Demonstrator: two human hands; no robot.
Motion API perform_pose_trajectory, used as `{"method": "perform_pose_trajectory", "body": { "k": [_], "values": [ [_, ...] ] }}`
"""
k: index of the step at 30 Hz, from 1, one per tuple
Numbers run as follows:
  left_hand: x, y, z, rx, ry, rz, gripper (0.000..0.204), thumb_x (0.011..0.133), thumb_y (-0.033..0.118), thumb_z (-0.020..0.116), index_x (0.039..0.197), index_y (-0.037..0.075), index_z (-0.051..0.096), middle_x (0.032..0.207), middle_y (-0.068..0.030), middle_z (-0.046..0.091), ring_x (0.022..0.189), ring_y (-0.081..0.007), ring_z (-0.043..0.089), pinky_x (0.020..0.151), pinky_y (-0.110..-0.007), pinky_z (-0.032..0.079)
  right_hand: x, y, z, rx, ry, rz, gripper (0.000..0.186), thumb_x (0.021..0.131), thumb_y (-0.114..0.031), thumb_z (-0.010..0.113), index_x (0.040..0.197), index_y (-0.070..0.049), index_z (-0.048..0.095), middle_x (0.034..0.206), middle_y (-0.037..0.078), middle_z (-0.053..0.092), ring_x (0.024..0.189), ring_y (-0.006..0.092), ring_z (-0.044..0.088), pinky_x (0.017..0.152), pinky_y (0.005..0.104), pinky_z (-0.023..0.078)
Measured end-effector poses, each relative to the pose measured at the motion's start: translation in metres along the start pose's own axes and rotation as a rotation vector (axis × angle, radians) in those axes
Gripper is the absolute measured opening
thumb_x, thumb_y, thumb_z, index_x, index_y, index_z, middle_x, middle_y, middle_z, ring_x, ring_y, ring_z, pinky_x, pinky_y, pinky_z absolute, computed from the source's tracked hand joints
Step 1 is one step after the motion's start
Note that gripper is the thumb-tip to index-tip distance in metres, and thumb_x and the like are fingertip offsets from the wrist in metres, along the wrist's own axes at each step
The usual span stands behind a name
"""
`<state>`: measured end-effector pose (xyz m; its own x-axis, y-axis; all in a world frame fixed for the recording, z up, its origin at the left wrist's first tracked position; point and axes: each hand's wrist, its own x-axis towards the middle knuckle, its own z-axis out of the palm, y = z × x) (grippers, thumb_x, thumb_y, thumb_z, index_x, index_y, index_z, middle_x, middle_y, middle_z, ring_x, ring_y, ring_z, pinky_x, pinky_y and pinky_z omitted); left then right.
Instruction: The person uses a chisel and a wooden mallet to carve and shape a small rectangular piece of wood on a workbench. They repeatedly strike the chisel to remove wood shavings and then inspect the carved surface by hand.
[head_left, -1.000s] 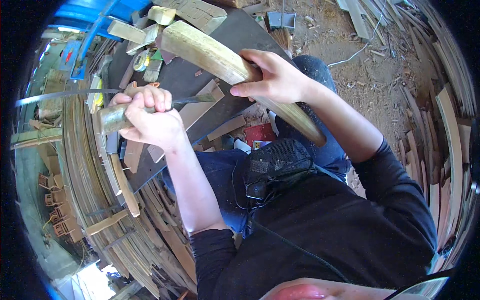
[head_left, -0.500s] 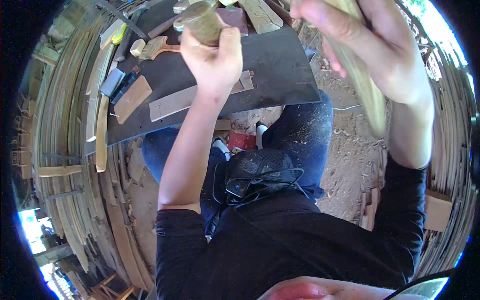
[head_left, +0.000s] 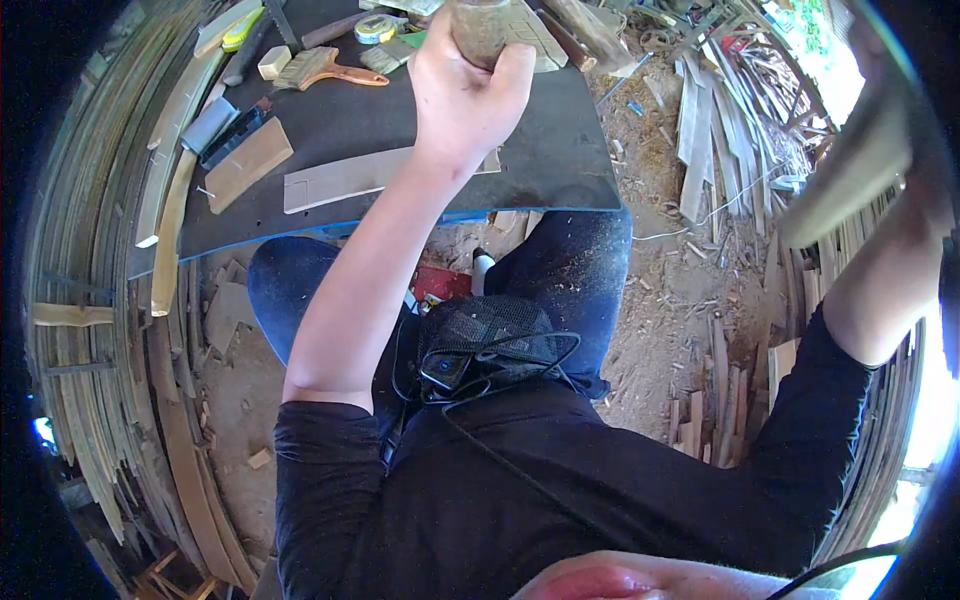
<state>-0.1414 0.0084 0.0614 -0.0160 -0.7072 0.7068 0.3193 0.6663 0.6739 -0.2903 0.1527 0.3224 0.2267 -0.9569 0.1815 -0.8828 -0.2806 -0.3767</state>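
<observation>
My left hand (head_left: 465,100) is closed round a brownish cylinder-shaped piece (head_left: 482,32) above the dark worktable (head_left: 400,120); its top is cut off by the upper edge. Far out at the right rim, my right hand (head_left: 926,185) is dark and smeared by motion, its fingers mostly hidden. A long, blurred piece of wood (head_left: 850,180) with a narrowed end moves along with it. Below my left wrist, a flat wooden strip (head_left: 335,187) with pencil lines lies on the tabletop.
On the table's left lie a wooden-handled brush (head_left: 335,72), a wooden block (head_left: 250,165), a grey block (head_left: 208,125) and a tape measure (head_left: 240,32). A round tin (head_left: 377,30) sits farther back. Stacked planks (head_left: 90,250) line the left; scrap wood (head_left: 705,130) litters the right floor.
My right hand has swung outward to the right with the piece of wood, away from the table. My left hand, still round the cylinder, has shifted slightly right and up.
</observation>
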Motion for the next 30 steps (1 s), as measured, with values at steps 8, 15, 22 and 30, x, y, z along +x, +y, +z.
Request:
{"method": "perform_pose_trajectory", "body": {
  "k": [8, 15, 22, 30],
  "values": [
    [0.001, 0.003, 0.008, 0.219, 0.025, 0.143, 0.008, 0.086, 0.000, 0.064, 0.088, 0.004, 0.057, 0.074, 0.0022, 0.060, 0.067, -0.0056, 0.056, 0.062, -0.025, 0.048, 0.000, 0.012, 0.017, 0.124, -0.482, -0.053, 0.072, 0.102, -0.023, 0.060, 0.162, -0.011, 0.022, 0.132, 0.023, 0.059, 0.068, 0.0142, 0.065, 0.066, 0.0325, 0.061],
    [0.003, -0.007, -0.003, 0.071, -0.025, 0.036, 0.009, 0.088, 0.000, 0.063, 0.086, 0.005, 0.056, 0.072, 0.0019, 0.060, 0.062, -0.0045, 0.056, 0.055, -0.024, 0.047, -0.016, 0.008, 0.064, -0.103, 0.350, 0.155, 0.071, 0.099, -0.034, 0.066, 0.156, -0.008, 0.033, 0.108, 0.017, 0.068, 0.058, 0.0153, 0.063, 0.053, 0.0345, 0.059],
    [0.004, 0.005, 0.017, 0.000, 0.009, 0.007, 0.013, 0.086, 0.001, 0.065, 0.099, 0.000, 0.061, 0.084, -0.0031, 0.068, 0.072, -0.0076, 0.062, 0.066, -0.025, 0.051, -0.011, 0.019, 0.013, 0.148, -0.293, -0.004, 0.069, 0.103, -0.024, 0.059, 0.161, -0.012, 0.024, 0.105, 0.017, 0.071, 0.078, 0.0201, 0.069, 0.067, 0.0356, 0.060],
    [0.003, -0.001, 0.007, 0.028, -0.006, -0.066, 0.019, 0.085, 0.002, 0.067, 0.102, -0.002, 0.062, 0.087, -0.0038, 0.070, 0.076, -0.0070, 0.063, 0.069, -0.025, 0.053, -0.011, 0.031, 0.048, -0.166, 0.063, 0.065, 0.061, 0.106, -0.033, 0.053, 0.158, -0.010, 0.032, 0.096, 0.012, 0.068, 0.054, 0.0129, 0.060, 0.047, 0.0282, 0.055]
  ]
}}
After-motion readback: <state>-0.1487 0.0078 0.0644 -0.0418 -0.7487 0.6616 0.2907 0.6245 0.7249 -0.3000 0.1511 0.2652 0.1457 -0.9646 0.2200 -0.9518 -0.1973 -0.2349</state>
